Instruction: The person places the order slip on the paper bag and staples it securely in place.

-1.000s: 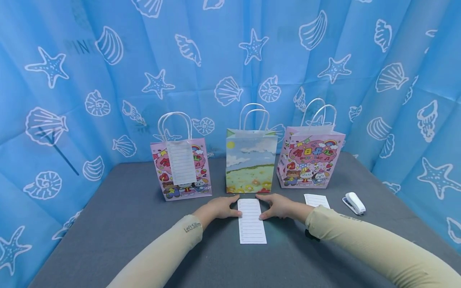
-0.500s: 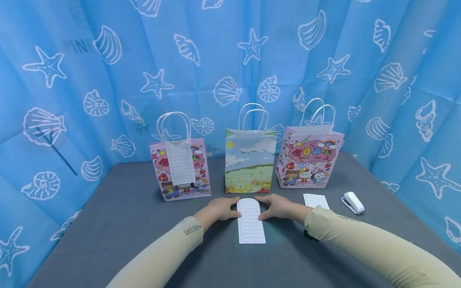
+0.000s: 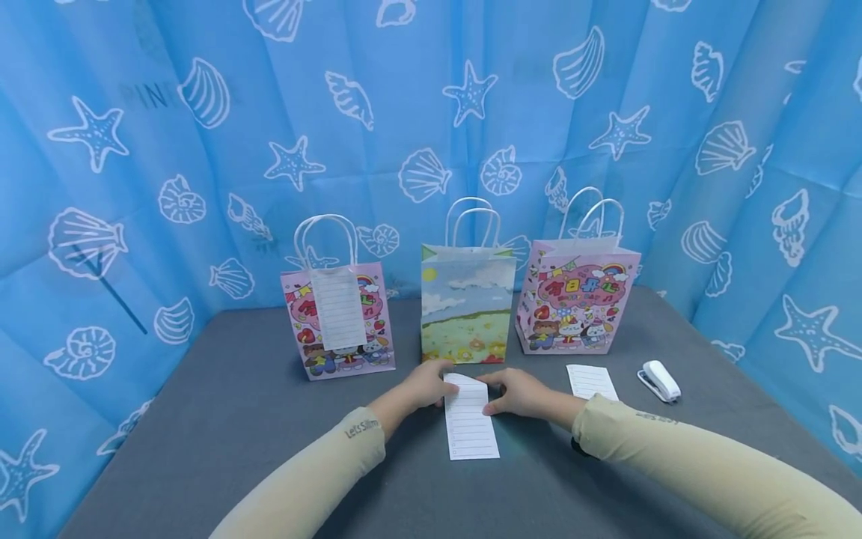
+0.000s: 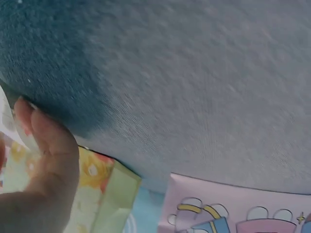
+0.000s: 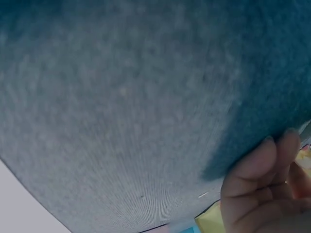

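A lined white paper slip (image 3: pixel 471 432) lies on the table in the head view, its top end raised and bent. My left hand (image 3: pixel 423 385) pinches its upper left edge, thumb on top and fingers beneath. My right hand (image 3: pixel 524 393) holds the upper right edge, its thumb at the side of the slip. In the left wrist view the fingers (image 4: pixel 48 141) are behind a bit of the paper (image 4: pixel 22 127). Curled fingers (image 5: pixel 260 167) show in the right wrist view, where most of the slip is out of sight. A landscape-print paper bag (image 3: pixel 466 307) stands just behind both hands.
A pink cartoon paper bag (image 3: pixel 377 358) stands at the left with a lined slip (image 3: pixel 339 308) on its front. Another pink bag (image 3: pixel 572 299) stands back right. A second loose slip (image 3: pixel 590 382) and a white stapler (image 3: pixel 660 380) lie right of my right hand.
My left hand has shifted slightly right, its thumb now farther over the slip. The slip's top end has gone from flat to curved, then to a slanted bend. My right hand has barely moved.
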The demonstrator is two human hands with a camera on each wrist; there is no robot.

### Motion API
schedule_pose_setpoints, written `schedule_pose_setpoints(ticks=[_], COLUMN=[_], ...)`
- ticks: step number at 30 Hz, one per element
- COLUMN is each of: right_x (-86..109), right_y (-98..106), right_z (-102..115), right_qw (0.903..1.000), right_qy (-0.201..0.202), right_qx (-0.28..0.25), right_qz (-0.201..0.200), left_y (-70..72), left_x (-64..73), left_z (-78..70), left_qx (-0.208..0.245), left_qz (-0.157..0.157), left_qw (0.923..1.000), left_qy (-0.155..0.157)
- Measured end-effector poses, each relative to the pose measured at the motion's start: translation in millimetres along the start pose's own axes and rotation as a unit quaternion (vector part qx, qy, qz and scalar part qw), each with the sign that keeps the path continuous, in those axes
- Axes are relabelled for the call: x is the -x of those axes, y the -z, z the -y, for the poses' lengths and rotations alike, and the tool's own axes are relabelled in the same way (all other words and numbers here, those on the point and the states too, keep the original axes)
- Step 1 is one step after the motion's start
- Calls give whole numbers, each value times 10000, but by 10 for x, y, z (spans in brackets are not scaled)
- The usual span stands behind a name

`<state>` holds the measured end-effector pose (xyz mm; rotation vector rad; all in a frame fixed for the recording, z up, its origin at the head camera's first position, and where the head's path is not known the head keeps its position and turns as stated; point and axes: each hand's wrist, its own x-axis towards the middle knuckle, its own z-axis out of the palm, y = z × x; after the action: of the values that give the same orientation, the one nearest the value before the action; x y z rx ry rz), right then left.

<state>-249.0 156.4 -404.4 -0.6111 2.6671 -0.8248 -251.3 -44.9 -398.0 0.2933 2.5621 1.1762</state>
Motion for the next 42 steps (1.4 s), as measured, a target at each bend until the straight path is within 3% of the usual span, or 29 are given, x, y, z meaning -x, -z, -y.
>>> schedule_pose_setpoints(ticks=[5,11,18,23,34,42], right_x=[22,43,-12,-24,-4,-10], right_y=[-3,89,189,258,452,551], right_z=[43,135,162,177,277,343], right_qw=[10000,9965,9824,9723,9683,9671], right_qy=[14,-235,-369,-208,101,78], right_qx=[-37,-760,-1614,-2085,-2238,-2130], right_qz=[-28,-251,-865,-1036,-1105,-1391], left_y=[-69,-72,-26,18,119,161], left_x=[-50,-46,11,57,105,117], left_z=[-9,-8,-29,-68,-156,-245], left_qx=[228,595,463,498,1007,1254], left_qz=[-412,-666,-822,-901,-1543,-1692], left_qw=[9988,9960,9947,9934,9807,9751], left_qy=[118,-71,-402,-513,-650,-699])
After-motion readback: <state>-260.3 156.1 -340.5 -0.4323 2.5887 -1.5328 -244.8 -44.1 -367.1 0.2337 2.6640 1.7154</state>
